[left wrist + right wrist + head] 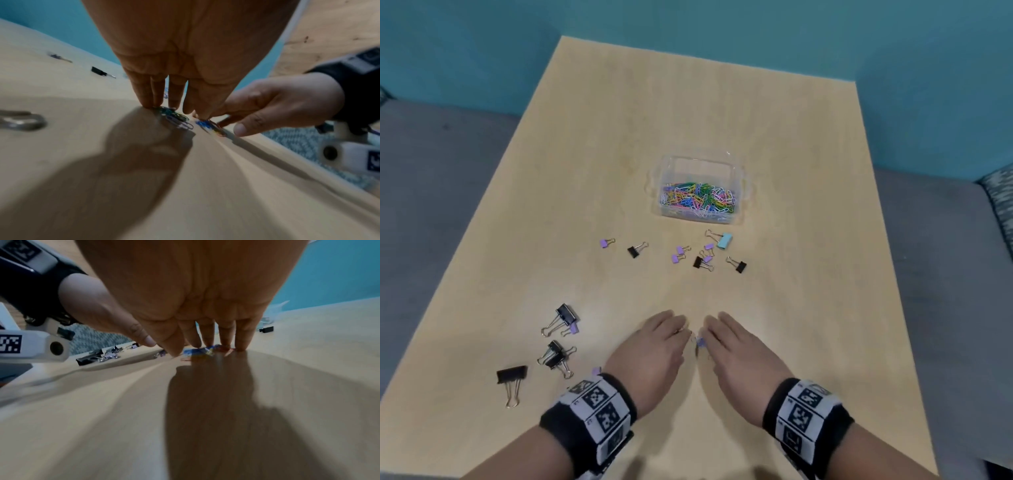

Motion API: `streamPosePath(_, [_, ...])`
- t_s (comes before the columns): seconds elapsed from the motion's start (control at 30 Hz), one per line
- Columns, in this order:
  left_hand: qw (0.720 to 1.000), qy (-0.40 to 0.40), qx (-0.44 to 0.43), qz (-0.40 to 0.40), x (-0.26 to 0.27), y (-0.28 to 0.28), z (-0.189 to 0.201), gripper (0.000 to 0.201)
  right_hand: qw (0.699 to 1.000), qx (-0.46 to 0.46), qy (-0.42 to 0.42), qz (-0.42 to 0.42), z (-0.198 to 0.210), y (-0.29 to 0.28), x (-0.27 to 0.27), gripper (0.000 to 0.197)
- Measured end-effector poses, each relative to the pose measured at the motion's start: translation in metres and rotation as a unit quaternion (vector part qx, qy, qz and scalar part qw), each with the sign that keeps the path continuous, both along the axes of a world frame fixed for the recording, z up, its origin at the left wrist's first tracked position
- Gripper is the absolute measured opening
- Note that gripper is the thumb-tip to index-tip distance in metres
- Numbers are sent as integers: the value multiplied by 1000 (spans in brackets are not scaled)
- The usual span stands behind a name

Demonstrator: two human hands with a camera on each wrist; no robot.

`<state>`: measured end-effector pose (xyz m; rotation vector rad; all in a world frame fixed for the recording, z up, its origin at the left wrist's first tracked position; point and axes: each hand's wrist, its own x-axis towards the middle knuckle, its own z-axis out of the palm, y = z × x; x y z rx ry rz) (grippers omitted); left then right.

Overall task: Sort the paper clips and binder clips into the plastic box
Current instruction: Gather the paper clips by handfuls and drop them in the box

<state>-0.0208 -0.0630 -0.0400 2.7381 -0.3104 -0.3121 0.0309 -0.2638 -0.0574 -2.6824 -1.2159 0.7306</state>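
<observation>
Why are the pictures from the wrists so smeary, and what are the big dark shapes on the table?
Left wrist view: the table streaks with motion blur, and the dark shape is the left hand's shadow. Right wrist view: the same smear, with the right hand's shadow. Head view: sharper, though the clear plastic box shows small glints.

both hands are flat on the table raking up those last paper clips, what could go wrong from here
1. The left hand and right hand press loose paper clips under straight fingertips without gripping them, so some may slip out during the scoop.
2. The plastic box sits well beyond the hands, so clips could drop on the way.
3. Binder clips lie between hands and box; a low sweep may scatter them.
</observation>
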Motion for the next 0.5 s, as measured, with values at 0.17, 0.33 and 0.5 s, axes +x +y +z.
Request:
streamPosePath(0.17, [980,95,-130,115,-21,16,9,25,983,108,81,-121,28,-21,-14,44])
streamPosePath(0.33, [958,146,-200,142,-17,-2,-1,12,962,145,171,-157,21,4,-21,29])
streamPosePath(0.5, [940,76,-223,249,3,-2,2,10,907,218,189,-305,29,24,-3,22])
